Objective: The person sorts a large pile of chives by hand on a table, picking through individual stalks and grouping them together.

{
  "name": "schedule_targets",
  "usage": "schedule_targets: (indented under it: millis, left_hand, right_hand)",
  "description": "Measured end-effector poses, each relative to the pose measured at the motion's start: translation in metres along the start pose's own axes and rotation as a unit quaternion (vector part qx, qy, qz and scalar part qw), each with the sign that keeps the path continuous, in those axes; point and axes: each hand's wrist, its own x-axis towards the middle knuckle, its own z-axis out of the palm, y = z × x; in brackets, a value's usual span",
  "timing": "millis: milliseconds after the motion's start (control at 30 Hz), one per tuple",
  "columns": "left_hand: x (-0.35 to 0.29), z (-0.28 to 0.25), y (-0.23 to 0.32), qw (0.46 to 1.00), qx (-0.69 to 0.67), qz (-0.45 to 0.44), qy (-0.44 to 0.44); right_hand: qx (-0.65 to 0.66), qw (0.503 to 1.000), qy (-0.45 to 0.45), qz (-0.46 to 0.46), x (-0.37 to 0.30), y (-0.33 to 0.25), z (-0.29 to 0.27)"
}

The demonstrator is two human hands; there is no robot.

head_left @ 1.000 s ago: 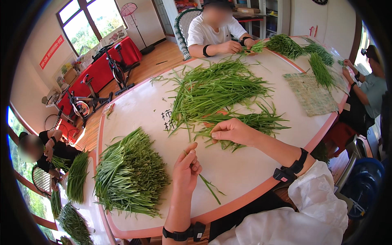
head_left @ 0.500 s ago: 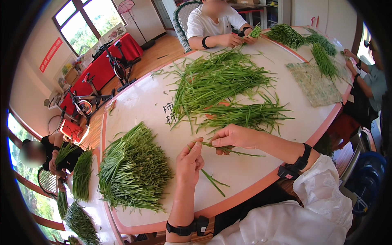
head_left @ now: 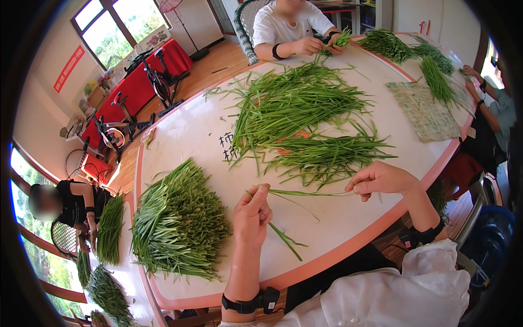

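My left hand [head_left: 251,218] is closed in a pinch on a few long green chives [head_left: 297,192] above the near part of the table. Some of their ends hang below that hand. Out to the right, my right hand [head_left: 381,179] pinches the thin end of a strand, which runs nearly level between the two hands. Left of my left hand lies a big, neatly aligned chive pile [head_left: 182,223]. Beyond my hands are a smaller loose chive heap [head_left: 329,154] and a larger one [head_left: 299,106].
The white table [head_left: 188,139] has a pink edge. A person [head_left: 294,30] across from me holds chives. Other people work at far left [head_left: 76,204] and far right [head_left: 496,103]. A greenish mat [head_left: 422,111] lies at the right, beside more chive bunches [head_left: 436,79].
My right hand has moved right, away from my left hand, drawing a thin strand out between them. My left hand has stayed in nearly the same place, still pinching chives.
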Motion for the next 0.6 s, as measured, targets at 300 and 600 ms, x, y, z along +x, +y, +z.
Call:
schedule_targets:
  millis: [300,600]
  left_hand:
    - [-0.004,0.004,-0.004,0.999,0.027,-0.013,-0.018]
    - [-0.008,0.01,-0.005,0.995,0.091,0.022,-0.031]
  right_hand:
    - [-0.253,0.9,0.232,-0.271,0.026,-0.014,0.037]
    - [-0.219,0.895,0.206,-0.331,0.072,-0.035,0.092]
